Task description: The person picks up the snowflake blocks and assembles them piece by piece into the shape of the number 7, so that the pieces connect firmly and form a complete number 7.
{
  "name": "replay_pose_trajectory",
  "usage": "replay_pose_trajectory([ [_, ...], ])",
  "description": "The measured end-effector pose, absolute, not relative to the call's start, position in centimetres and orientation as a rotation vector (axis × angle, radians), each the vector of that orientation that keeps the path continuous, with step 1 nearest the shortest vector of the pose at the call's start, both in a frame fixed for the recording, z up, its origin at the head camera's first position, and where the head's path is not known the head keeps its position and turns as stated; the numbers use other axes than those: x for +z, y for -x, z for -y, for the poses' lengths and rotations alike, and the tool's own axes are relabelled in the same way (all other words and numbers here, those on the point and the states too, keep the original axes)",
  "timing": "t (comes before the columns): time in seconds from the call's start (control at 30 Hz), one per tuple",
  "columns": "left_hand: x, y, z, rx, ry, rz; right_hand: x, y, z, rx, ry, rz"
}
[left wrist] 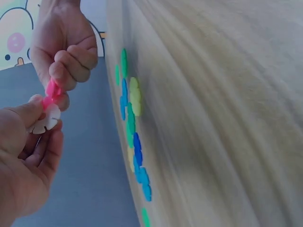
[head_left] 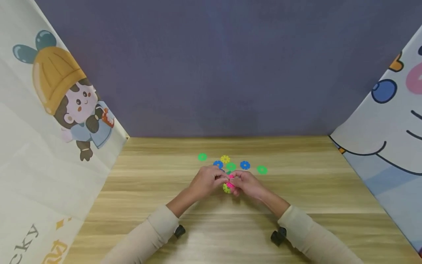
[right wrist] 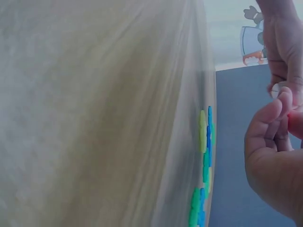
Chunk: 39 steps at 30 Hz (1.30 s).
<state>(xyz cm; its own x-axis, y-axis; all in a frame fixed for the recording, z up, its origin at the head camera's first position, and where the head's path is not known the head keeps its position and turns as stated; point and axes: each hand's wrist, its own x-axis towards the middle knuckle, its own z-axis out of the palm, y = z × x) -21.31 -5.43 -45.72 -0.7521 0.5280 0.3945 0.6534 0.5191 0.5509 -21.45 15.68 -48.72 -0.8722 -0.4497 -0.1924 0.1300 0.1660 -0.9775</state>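
My left hand (head_left: 207, 180) pinches a white notched snowflake disc (left wrist: 46, 121) between thumb and fingers. My right hand (head_left: 249, 184) grips bright pink snowflake discs (left wrist: 52, 92), whose lower edge meets the white one. Both hands come together above the table, fingertips almost touching. In the right wrist view the pink is mostly hidden behind the fingers, and a sliver of the white disc shows at the left hand. Under the hands lies a yellow-green disc (head_left: 226, 188), partly covered by them in the head view.
Beyond the hands, loose discs lie on the wood-grain table (head_left: 158, 183): a yellow disc (head_left: 225, 159), a blue disc (head_left: 245, 165), a green disc (head_left: 262, 169) and several others. A grey-blue panel (head_left: 227, 73) stands at the back, with printed cloths at both sides.
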Motion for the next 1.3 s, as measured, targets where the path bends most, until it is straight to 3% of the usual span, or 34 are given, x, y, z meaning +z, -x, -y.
replay_pose_trajectory([
  [0.33,-46.9,21.8,5.5,-1.235,0.957,2.638,-48.2,21.9,-16.0,-1.685,0.254,-2.088],
  [1.3,-47.5,21.8,4.7,-1.209,0.949,2.800,-47.7,21.8,-16.1,-1.689,0.281,-2.071],
])
